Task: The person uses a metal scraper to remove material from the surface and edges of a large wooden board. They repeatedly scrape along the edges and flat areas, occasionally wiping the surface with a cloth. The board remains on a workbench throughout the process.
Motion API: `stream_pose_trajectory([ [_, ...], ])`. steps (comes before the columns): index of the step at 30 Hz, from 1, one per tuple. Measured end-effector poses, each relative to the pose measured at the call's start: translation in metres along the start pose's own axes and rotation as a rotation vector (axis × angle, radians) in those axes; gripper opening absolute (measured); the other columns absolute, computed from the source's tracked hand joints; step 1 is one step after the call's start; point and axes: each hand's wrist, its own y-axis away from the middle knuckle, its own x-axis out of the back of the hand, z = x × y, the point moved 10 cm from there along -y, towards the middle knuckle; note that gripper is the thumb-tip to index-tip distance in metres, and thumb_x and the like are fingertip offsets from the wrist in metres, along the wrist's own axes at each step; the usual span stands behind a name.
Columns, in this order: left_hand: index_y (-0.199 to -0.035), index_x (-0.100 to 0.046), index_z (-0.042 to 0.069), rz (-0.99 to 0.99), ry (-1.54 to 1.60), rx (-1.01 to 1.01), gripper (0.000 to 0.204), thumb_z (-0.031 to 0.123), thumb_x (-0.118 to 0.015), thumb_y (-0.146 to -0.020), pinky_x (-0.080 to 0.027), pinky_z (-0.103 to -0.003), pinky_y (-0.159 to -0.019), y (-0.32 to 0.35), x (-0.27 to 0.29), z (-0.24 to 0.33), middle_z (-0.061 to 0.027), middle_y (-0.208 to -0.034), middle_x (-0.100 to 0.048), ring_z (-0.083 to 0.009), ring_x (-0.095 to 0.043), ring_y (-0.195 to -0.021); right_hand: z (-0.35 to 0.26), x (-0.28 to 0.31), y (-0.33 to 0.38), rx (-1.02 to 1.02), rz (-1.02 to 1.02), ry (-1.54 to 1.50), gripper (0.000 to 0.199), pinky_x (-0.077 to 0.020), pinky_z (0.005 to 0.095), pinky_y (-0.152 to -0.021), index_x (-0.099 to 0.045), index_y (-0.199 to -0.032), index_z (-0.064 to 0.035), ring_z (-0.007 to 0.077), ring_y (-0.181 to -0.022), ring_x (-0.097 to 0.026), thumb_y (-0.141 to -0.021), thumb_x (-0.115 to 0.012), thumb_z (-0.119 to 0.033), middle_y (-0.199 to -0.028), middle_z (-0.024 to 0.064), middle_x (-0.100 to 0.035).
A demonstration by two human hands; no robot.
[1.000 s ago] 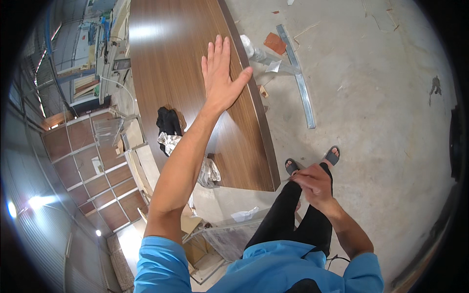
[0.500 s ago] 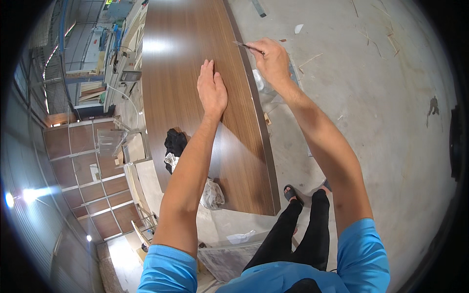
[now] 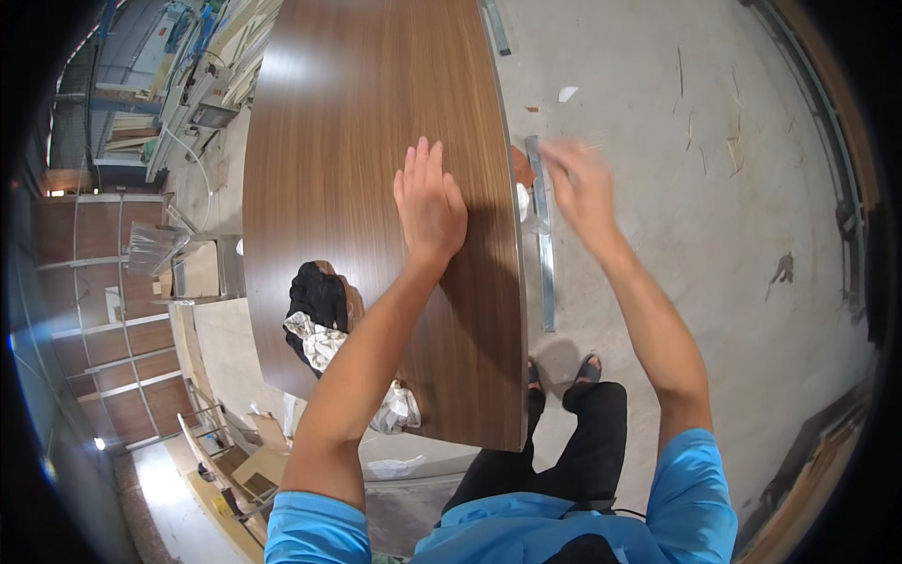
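Observation:
My left hand lies flat on a dark brown wood-grain panel, fingers stretched out together and pointing away from me. Past the panel's right edge, my right hand hangs in the air, smeared by motion. Its fingers look curled into a pinch, but the blur hides what is between them. A bundle of black cloth rests on the panel left of my left forearm, with a white patterned rag against it. Partly behind that forearm is a crumpled pale cloth near the panel's close end.
On the concrete floor to the right, a long metal strip lies beside the panel, with thin wood slivers farther off. A white scrap lies near a shorter metal piece. Machinery and stacked boards stand at the far left.
My right hand, earlier above the panel's edge pinching a thin dark blade-like tool, has swung right and nearer over the floor. The view has shifted; my left hand stays flat on the panel.

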Motion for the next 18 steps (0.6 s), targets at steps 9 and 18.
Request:
stream_pose_trajectory([
  [9, -0.159, -0.049, 0.005, -0.064, -0.013, 0.053, 0.054, 0.013, -0.051, -0.105, -0.022, -0.053, -0.131, -0.001, 0.003, 0.000, -0.0166, -0.169, -0.044, -0.0365, -0.037, -0.158, 0.081, -0.109, -0.264, 0.261, -0.039, 0.353, 0.024, -0.0544, 0.0484, -0.079, -0.081, -0.112, -0.0098, 0.0345, -0.096, -0.068, -0.091, -0.070, -0.005, -0.099, 0.0103, -0.072],
  [18, -0.158, -0.051, 0.005, -0.091, 0.017, 0.091, 0.054, 0.011, -0.051, -0.104, -0.022, -0.051, -0.131, -0.006, 0.009, 0.004, -0.0157, -0.169, -0.045, -0.0357, -0.036, -0.160, 0.022, -0.088, -0.150, 0.564, -0.486, 0.112, 0.048, -0.0553, 0.0488, -0.079, -0.078, -0.119, -0.0081, 0.0357, -0.099, -0.066, -0.074, -0.068, 0.006, -0.100, 0.0114, -0.070],
])
